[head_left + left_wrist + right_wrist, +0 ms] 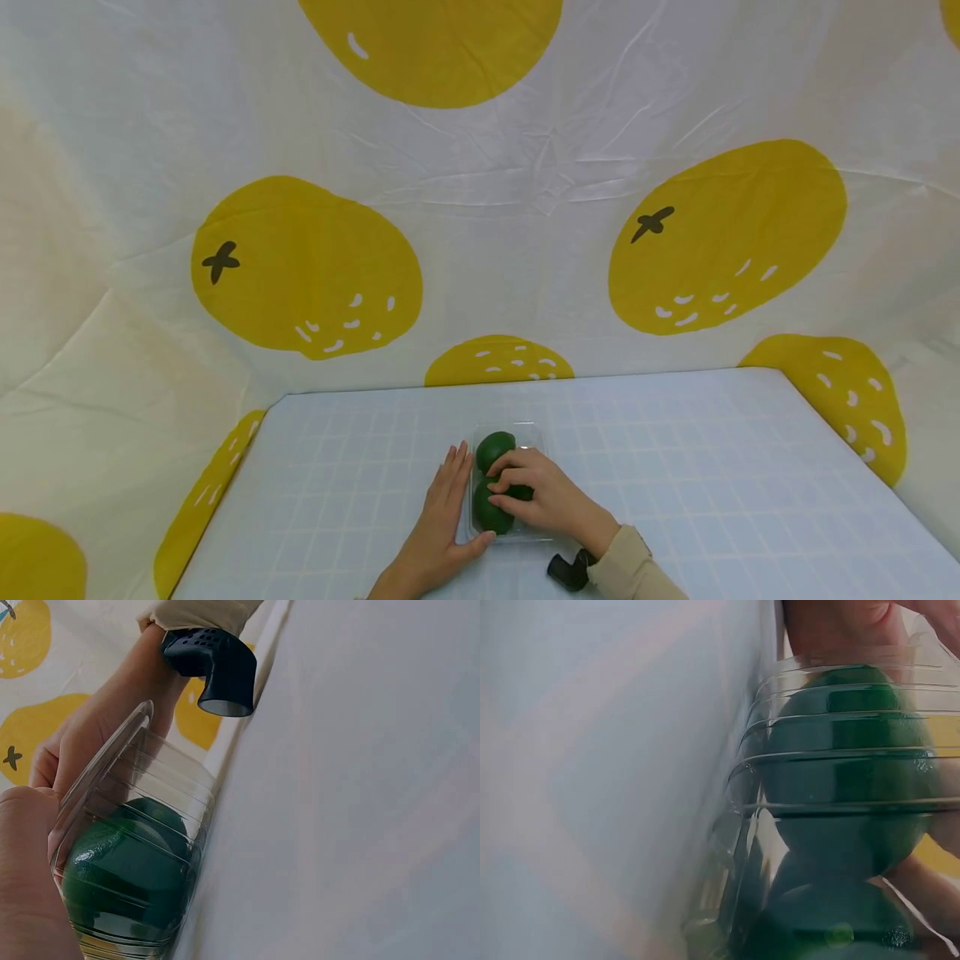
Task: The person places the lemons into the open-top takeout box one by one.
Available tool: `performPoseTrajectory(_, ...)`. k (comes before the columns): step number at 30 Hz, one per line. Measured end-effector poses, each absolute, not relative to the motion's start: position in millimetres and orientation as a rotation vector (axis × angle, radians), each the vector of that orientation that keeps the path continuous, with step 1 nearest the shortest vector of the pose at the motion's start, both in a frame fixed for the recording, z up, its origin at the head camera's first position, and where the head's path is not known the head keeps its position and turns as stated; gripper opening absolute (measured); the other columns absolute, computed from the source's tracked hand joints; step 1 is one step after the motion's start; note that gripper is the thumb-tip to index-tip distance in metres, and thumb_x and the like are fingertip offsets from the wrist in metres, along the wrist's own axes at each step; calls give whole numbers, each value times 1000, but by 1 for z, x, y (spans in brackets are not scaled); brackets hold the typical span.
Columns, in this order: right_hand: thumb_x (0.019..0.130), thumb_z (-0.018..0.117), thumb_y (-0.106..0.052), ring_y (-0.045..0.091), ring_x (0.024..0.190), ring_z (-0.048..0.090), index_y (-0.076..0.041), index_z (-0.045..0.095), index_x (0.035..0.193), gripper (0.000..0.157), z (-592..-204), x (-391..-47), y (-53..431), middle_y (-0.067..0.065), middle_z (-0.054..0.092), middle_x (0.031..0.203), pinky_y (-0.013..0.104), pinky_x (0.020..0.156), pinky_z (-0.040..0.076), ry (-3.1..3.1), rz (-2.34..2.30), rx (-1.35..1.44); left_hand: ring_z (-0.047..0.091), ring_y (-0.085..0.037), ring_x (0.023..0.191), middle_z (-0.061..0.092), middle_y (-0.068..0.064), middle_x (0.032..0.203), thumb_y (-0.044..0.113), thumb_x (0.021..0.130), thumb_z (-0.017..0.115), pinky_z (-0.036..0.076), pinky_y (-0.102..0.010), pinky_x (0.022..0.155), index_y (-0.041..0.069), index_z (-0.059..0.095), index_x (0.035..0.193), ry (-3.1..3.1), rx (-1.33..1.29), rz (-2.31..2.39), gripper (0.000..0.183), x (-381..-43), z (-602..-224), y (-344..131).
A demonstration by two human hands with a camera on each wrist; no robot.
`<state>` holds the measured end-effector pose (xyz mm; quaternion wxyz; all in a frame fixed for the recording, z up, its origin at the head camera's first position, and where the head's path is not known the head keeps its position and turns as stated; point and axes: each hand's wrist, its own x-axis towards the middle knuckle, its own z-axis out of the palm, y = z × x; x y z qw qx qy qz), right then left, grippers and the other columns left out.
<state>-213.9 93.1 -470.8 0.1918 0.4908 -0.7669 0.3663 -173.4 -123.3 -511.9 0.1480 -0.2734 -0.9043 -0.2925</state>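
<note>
A clear plastic box [528, 435] stands on the table with smooth, dark green oval fruits in it. The far fruit [493, 450] and the near fruit [491, 510] lie along its left side. My left hand [442, 525] rests against the box's left wall, fingers straight, thumb by the near corner. Over the box, my right hand [543, 492] curls its fingers and thumb round a dark green fruit [521, 492], mostly hidden beneath them. In the left wrist view, green fruit [127, 870] shows through the ribbed wall; the right wrist view shows stacked-looking green fruit [847, 772].
A black wrist camera [570, 572] sits on the right wrist, just below the box's near right corner. The table [720, 483] has a pale checked cloth. Behind it hangs a white curtain [517, 250] printed with yellow fruit.
</note>
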Motion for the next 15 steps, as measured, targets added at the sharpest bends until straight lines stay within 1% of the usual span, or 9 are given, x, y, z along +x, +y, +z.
performPoseTrajectory(1, 84, 70, -19, 10, 95, 58, -22, 69, 88, 5, -471, -214, 93, -3, 64, 103, 26, 82, 48, -2152, 1028, 1378, 8, -25, 144, 9, -5, 158, 60, 82, 59, 29, -57, 104, 11, 13, 152, -2600, -787, -843, 97, -173, -512, -123)
performPoseTrajectory(2, 84, 70, -19, 10, 95, 58, -22, 70, 88, 5, -471, -214, 93, -3, 64, 103, 26, 82, 48, -2155, 1036, 1377, 8, -25, 144, 9, -5, 158, 60, 82, 59, 27, -53, 107, 11, 13, 152, -2599, -787, -847, 97, -173, -512, -123)
performPoseTrajectory(5, 84, 71, -19, 10, 95, 58, -22, 71, 89, 6, -471, -214, 94, -3, 64, 104, 25, 82, 48, -2160, 1048, 1376, 7, -25, 144, 9, -5, 158, 60, 82, 59, 12, -35, 115, 11, 13, 152, -2599, -785, -861, 96, -173, -512, -123)
performPoseTrajectory(8, 84, 71, -19, 10, 95, 58, -21, 72, 90, 7, -470, -214, 94, -3, 65, 104, 25, 81, 48, -2163, 1057, 1375, 8, -26, 144, 9, -5, 158, 59, 82, 59, -5, -17, 112, 11, 13, 152, -2595, -789, -869, 96, -173, -511, -123)
performPoseTrajectory(10, 84, 71, -18, 11, 96, 58, -21, 72, 91, 8, -471, -215, 94, -3, 65, 105, 26, 82, 48, -2160, 1052, 1381, 8, -27, 144, 9, -5, 158, 59, 82, 58, -7, -15, 111, 11, 13, 152, -2590, -794, -865, 96, -174, -511, -123)
performPoseTrajectory(15, 85, 69, -18, 13, 96, 59, -20, 73, 91, 8, -472, -215, 95, -1, 66, 107, 27, 82, 48, -2150, 1036, 1402, 9, -28, 144, 9, -7, 158, 58, 82, 59, -8, -14, 110, 10, 13, 151, -2577, -800, -878, 96, -174, -510, -123)
